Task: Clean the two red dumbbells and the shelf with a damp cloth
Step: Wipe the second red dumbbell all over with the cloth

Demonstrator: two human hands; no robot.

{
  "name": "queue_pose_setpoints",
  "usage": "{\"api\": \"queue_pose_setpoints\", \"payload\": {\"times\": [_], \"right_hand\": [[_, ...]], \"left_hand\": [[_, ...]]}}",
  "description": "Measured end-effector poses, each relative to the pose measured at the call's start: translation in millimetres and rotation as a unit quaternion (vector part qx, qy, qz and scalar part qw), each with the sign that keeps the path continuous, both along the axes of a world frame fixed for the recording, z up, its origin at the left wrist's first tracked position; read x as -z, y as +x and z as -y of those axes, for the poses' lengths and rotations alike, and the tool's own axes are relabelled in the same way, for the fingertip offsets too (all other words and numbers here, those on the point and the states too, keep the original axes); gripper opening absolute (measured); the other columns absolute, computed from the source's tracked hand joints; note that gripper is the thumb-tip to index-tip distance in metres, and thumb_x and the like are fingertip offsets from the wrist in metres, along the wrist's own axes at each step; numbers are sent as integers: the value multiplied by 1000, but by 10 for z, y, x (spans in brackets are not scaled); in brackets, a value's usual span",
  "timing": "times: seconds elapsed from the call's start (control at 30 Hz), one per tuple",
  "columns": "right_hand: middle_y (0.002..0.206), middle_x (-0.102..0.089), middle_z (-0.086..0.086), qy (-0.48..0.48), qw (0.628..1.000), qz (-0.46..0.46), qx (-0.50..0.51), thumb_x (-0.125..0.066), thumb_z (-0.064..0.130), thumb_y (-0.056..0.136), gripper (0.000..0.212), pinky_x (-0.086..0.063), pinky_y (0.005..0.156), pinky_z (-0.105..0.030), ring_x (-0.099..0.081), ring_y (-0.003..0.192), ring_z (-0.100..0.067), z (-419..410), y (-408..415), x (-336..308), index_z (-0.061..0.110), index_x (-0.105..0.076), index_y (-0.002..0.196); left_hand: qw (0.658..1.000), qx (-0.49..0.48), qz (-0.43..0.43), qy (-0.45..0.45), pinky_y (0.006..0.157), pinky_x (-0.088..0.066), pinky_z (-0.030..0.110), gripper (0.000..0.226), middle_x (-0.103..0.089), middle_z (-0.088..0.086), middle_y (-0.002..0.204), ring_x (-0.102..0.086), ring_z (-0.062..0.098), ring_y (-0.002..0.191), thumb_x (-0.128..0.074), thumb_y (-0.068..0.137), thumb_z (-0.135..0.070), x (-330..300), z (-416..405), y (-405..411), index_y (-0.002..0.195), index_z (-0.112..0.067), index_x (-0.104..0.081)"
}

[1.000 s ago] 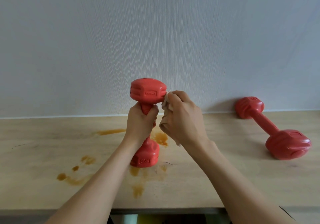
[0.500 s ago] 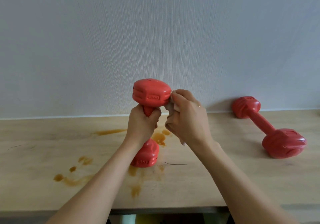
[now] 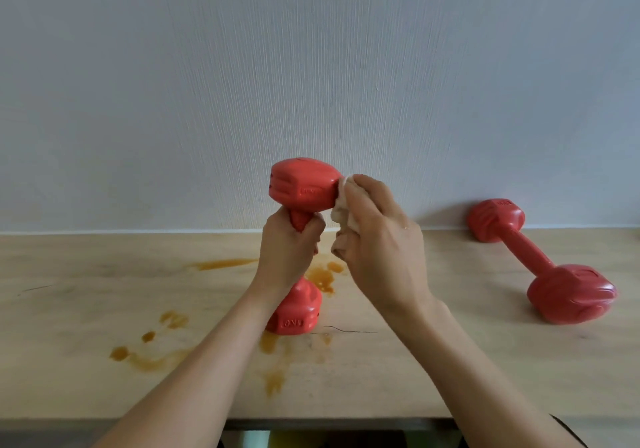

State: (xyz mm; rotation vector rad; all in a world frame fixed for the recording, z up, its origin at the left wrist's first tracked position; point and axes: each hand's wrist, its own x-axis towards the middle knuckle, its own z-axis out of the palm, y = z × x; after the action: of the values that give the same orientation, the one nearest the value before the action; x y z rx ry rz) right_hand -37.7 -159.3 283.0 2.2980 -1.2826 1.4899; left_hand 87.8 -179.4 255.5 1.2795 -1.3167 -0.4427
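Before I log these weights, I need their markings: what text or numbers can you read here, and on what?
Held dumbbell, top head: raised lettering, too blurred to read.
Same dumbbell, bottom head: raised lettering ending in what looks like "KG"; the rest is unclear.
Lying dumbbell, far head: raised marking, too small to read.
Cloth, shelf: no text.

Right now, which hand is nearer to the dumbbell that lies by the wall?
The right hand. It holds the cloth mid-shelf, apart from the lying dumbbell. The left hand, gripping the upright dumbbell, is farther left.
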Motion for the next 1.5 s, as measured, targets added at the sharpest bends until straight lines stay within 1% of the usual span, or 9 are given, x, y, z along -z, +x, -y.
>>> {"api": "queue_pose_setpoints", "payload": {"times": [0.17,0.37,0.5,0.67,0.8,0.93,1.1,1.3,1.5], "right_hand": [[118,-60,-5,33,999,25,6,-65,0,64,43,-44,59,-27,-62,82,-31,64,19,-62,7,-63,106],[103,-63,-2,168,973,123,-99,-44,20,71,33,-47,76,-32,-59,89,-20,297,-93,-128,5,-65,92],[93,-70,-7,232,945,147,-176,-47,-7,78,32,-53,79,-37,-64,89,-19,473,-190,-87,6,-69,97],[91,-71,-6,252,915,202,-243,-47,-17,82,38,-54,77,-23,-67,86,-9,438,-340,-55,5,-69,103],[93,-70,-9,232,923,214,-218,-50,-10,86,29,-53,81,-34,-66,90,-17,415,-349,-17,6,-69,100],[102,-62,7,146,960,181,-157,-53,4,89,19,-44,82,-16,-57,92,-1,213,-189,1,7,-69,99],[120,-58,-5,-5,997,73,-19,-56,6,76,40,-51,66,-31,-62,91,-26,-15,-16,11,11,-63,115],[111,-58,-1,157,977,142,-26,-45,14,88,23,-33,70,-17,-58,95,-18,216,-122,-28,11,-65,98],[117,-59,-3,11,999,51,5,-61,3,72,38,-45,56,-28,-60,84,-28,-50,-26,-38,15,-64,108]], "left_hand": [[1000,8,1,-1,51,-42,26,24,-52,-1,42,-50,14,40,-50,74,-22,16,-11,-21,61,-2,-55],[1000,17,10,16,45,-38,17,27,-48,-3,35,-45,7,35,-48,72,-25,-26,-38,-40,50,-9,-50],[996,86,12,12,47,-39,15,31,-47,-3,35,-45,7,36,-52,73,-22,-28,-83,-49,44,-13,-47],[989,148,21,15,53,-43,15,29,-57,-5,45,-54,6,45,-61,67,-44,-26,-87,-44,52,-20,-55],[998,63,10,-18,65,-48,22,19,-66,-4,70,-64,7,67,-66,73,-38,5,-84,32,82,-22,-59],[999,7,42,-2,65,-53,38,17,-61,-2,66,-62,4,57,-54,86,-32,43,-21,44,86,-15,-53],[995,-26,83,-44,59,-50,47,21,-61,4,64,-61,23,59,-50,84,-34,95,10,8,89,-13,-51],[995,-34,93,-33,58,-45,37,14,-57,-5,60,-61,23,60,-49,81,-36,81,-40,-100,82,-23,-47],[995,-45,83,-32,58,-49,40,12,-58,-3,60,-61,22,58,-55,87,-25,79,32,-73,84,-15,-49]]}}
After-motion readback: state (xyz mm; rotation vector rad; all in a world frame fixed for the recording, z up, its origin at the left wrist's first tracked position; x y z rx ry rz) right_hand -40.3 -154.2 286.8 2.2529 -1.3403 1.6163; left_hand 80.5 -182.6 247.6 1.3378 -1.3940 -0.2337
